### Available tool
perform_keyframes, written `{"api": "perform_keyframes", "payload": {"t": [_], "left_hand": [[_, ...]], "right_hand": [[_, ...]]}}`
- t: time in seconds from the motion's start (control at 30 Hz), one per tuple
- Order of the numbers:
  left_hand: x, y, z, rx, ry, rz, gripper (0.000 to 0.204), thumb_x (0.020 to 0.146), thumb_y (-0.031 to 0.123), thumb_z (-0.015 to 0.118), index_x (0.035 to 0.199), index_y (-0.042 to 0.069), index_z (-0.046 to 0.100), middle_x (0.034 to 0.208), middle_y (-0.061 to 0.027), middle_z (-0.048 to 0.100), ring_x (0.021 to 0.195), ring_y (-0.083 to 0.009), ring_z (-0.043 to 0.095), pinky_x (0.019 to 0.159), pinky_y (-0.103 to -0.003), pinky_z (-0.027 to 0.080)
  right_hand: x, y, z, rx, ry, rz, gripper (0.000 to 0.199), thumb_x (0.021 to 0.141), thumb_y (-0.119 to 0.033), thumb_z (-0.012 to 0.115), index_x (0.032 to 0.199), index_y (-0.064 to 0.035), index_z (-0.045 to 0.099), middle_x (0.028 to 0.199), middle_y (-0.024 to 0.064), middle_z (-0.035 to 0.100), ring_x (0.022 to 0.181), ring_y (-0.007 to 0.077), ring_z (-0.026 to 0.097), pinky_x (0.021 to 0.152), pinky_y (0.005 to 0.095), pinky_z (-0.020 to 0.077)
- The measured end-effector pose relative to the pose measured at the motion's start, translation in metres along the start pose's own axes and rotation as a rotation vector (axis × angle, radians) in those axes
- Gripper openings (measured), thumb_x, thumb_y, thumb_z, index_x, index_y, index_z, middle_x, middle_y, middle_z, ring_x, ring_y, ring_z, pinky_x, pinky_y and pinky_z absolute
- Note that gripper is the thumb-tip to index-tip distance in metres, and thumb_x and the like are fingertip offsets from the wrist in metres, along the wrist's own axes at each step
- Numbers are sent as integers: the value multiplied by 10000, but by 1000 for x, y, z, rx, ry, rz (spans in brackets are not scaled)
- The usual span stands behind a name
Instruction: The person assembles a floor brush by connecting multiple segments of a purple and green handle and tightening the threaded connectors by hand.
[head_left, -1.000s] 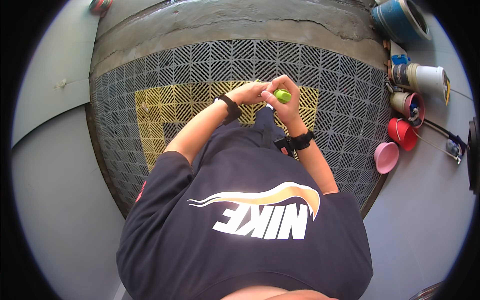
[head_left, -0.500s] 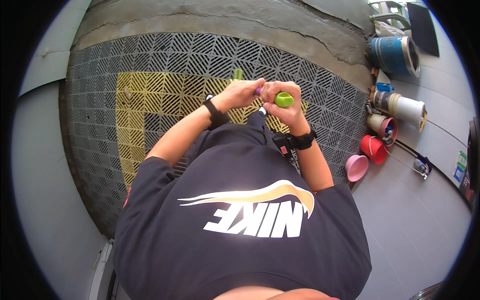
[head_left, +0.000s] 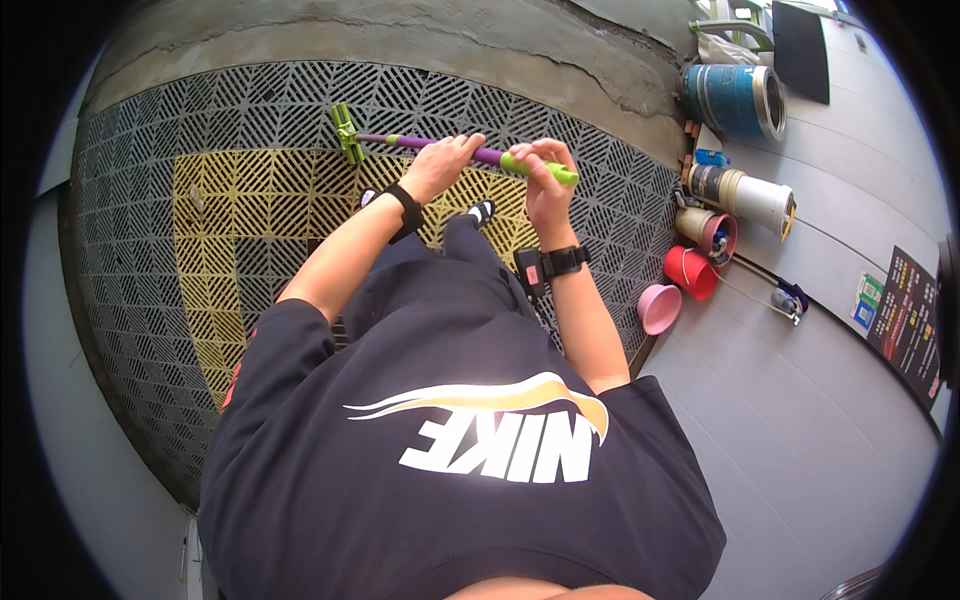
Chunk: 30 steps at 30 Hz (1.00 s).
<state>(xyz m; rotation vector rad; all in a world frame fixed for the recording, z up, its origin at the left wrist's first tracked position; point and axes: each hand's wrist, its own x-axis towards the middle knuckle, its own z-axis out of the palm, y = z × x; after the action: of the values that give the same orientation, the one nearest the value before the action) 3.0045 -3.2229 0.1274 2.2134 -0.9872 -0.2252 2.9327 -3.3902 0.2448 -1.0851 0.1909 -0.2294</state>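
A mop (head_left: 487, 156) with a purple pole, a green end grip and a green, clamp-like head lies across in front of me, its head off to the left above the floor grating. My left hand (head_left: 438, 168) is closed round the purple pole near its middle. At the right end, my right hand (head_left: 547, 196) holds the green grip loosely between thumb and fingers. What the head carries underneath is hidden. Black bands sit on both wrists, and a small dark device is strapped at the right one.
Grey and yellow plastic grating (head_left: 290, 185) covers the floor under my feet, with a cracked concrete ledge (head_left: 300, 35) beyond. Along the right stand a blue drum (head_left: 728, 100), a white cylinder (head_left: 760, 203), a red bucket (head_left: 690, 272) and a pink basin (head_left: 659, 309). Grey panels flank both sides.
The mop has swung from pointing away from me to lying sideways, its head now out at the left. Both hands have moved left, and the right hand's grasp has loosened.
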Motion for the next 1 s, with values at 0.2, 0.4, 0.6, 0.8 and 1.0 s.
{"api": "perform_keyframes", "payload": {"t": [0.2, 0.4, 0.6, 0.8, 1.0], "left_hand": [[34, 3, 33, -14, -49, 80, 283, 930, 57, 581, 1205, 56, 510, 951, -133, 659, 928, -312, 683, 791, -426, 548], [81, 51, 104, 54, -154, 151, 265, 923, 140, 630, 1154, 102, 507, 873, -99, 665, 818, -287, 710, 701, -407, 568], [146, 160, 183, 50, -204, 180, 311, 932, 156, 634, 1206, 82, 507, 863, -112, 674, 857, -303, 709, 710, -425, 557], [218, 245, 218, -159, -174, 204, 314, 914, 99, 633, 1213, 80, 536, 921, -156, 703, 893, -355, 703, 741, -469, 546], [230, 253, 222, -341, -290, 265, 288, 895, 31, 618, 1175, 29, 550, 1010, -183, 680, 932, -382, 684, 762, -456, 531]], "right_hand": [[15, -9, -48, -23, 72, 54, 78, 876, 71, 653, 919, 9, 633, 941, 130, 705, 882, 188, 677, 851, 300, 539], [-1, -45, -137, -46, 187, 57, 30, 877, 31, 659, 849, 37, 669, 823, 102, 688, 756, 150, 640, 818, 296, 535], [-15, -128, -254, -123, 261, 72, 223, 872, 39, 610, 1071, 69, 706, 853, 88, 690, 772, 139, 651, 806, 261, 538], [0, -215, -315, -302, 277, 55, 423, 853, 47, 608, 1270, 20, 674, 840, 53, 673, 779, 129, 653, 787, 241, 532], [-8, -239, -293, -566, 252, 67, 469, 817, 19, 662, 1285, -21, 679, 811, -1, 652, 722, 65, 569, 672, 222, 484]]}}
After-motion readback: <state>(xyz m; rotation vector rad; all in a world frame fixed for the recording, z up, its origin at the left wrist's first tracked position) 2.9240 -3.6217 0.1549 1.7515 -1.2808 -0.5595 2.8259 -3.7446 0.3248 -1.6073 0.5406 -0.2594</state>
